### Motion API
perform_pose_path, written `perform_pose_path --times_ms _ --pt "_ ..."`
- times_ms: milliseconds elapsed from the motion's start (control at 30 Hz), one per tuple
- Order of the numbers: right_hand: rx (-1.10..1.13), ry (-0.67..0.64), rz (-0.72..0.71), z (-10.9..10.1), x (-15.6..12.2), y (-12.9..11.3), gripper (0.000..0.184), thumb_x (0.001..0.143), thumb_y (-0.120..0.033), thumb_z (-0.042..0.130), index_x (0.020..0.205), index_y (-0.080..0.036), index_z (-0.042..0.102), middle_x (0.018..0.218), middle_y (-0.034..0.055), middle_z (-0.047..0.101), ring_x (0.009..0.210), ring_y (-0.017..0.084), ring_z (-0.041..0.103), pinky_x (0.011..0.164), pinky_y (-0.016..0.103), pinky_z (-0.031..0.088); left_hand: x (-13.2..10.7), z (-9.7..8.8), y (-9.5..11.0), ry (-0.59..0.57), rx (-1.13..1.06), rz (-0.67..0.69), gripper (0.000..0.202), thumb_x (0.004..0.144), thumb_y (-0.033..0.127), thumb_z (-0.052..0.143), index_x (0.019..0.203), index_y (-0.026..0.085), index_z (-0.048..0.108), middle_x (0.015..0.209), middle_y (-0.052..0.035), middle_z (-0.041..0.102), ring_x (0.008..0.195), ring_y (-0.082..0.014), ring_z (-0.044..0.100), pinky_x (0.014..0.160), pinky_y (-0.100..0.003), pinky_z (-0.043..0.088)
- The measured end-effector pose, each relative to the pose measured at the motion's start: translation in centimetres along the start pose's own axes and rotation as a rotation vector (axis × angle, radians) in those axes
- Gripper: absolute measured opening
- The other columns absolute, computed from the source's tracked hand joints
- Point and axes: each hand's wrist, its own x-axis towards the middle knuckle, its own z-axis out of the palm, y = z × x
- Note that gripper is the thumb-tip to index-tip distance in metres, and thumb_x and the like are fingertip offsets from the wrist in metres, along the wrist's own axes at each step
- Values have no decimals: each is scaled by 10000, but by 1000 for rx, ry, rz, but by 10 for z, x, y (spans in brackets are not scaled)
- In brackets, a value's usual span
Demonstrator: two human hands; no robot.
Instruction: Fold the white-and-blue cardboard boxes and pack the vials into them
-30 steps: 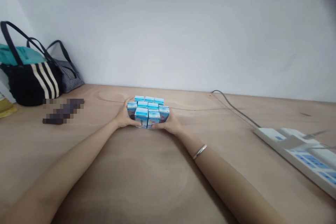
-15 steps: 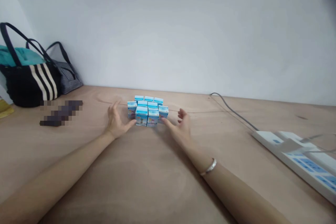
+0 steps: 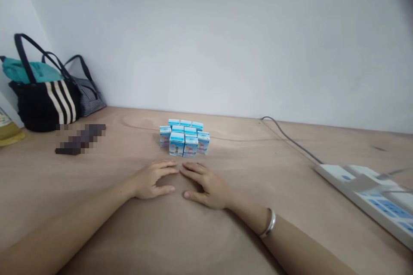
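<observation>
Several small blue-and-white cardboard boxes (image 3: 177, 144) stand upright in a tight cluster on the wooden table (image 3: 155, 240). Just in front of them rests my left hand (image 3: 155, 180), its thumb and fingers spread apart and holding nothing. Facing it is my right hand (image 3: 206, 185), also open and bare of any object, with a silver bracelet (image 3: 270, 223) round the wrist. The fingertips of both hands are close together on the tabletop, a short gap from the front boxes.
White power strips (image 3: 364, 193) lie at the right, with a grey cable (image 3: 290, 141) running to the wall. At the left are a black striped bag (image 3: 41, 103), a grey striped bag (image 3: 92, 96), a partly pixelated dark object (image 3: 69, 146) and a container of yellow liquid (image 3: 9, 131).
Both hands have left the sides of the box cluster, come back toward me and drawn together in front of it. The view has shifted slightly; the cluster's arrangement looks the same.
</observation>
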Motion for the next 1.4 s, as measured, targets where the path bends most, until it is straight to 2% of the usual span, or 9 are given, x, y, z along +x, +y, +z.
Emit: perform_pose_path --times_ms 100,200,300,400,567,800,1000,1200,1400 --pt "18 143 43 -2 5 6 342 819 -363 575 1096 -163 600 1084 133 629 981 225 595 835 362 485 4 2 -3 172 58 -41 533 783 396 611 1276 238 486 1361 -103 427 1235 -260 456 1045 -429 391" --pt "-21 374 180 -5 17 22 163 805 -248 535 951 -180 558 807 54 609 706 167 568 659 305 469 18 5 -7 399 128 -110 596 756 290 629 1315 252 424 1327 -107 390 1196 -266 461 1012 -434 419" --pt "2 523 241 -6 30 41 229 750 -247 572 951 -189 480 760 17 551 670 155 522 626 288 443 37 8 -11 514 152 -140 664 734 201 622 1345 267 371 1296 -107 346 1107 -248 498 949 -421 462" --pt "35 561 260 -6 37 54 406 712 -269 616 1059 -175 429 793 19 531 690 163 515 641 301 449 52 11 -15 571 158 -166 700 726 164 615 1365 253 342 1226 -106 340 988 -216 526 912 -418 475" --pt "-1 438 191 -8 35 55 640 740 -256 609 1320 -197 345 905 54 556 743 188 542 695 342 474 59 15 -18 568 142 -160 684 736 172 613 1362 255 353 1141 -83 359 837 -165 522 863 -398 490" --pt "52 492 117 -5 34 42 368 776 -334 632 1093 -213 491 1187 127 506 790 178 560 671 334 495 53 12 -17 621 226 -139 615 721 215 632 1299 216 421 1156 -112 385 1050 -262 484 881 -418 471" --pt "241 475 155 -10 35 29 481 730 -381 687 1123 -210 470 1003 68 601 702 148 561 588 277 475 41 9 6 624 151 60 542 761 246 620 1261 215 412 1172 -110 471 1119 -260 486 975 -443 428" --pt "366 291 47 -22 31 6 438 689 -367 721 1059 -178 582 835 26 626 672 133 563 610 263 472 28 18 16 521 -207 0 640 741 312 675 1282 235 342 1191 -93 537 1095 -238 555 947 -431 474" --pt "231 165 -1 -38 30 -14 338 669 -415 733 898 -174 669 762 19 650 634 123 545 564 230 423 11 34 17 480 -459 5 577 718 274 709 1154 248 331 1104 -71 564 994 -209 610 874 -408 516"
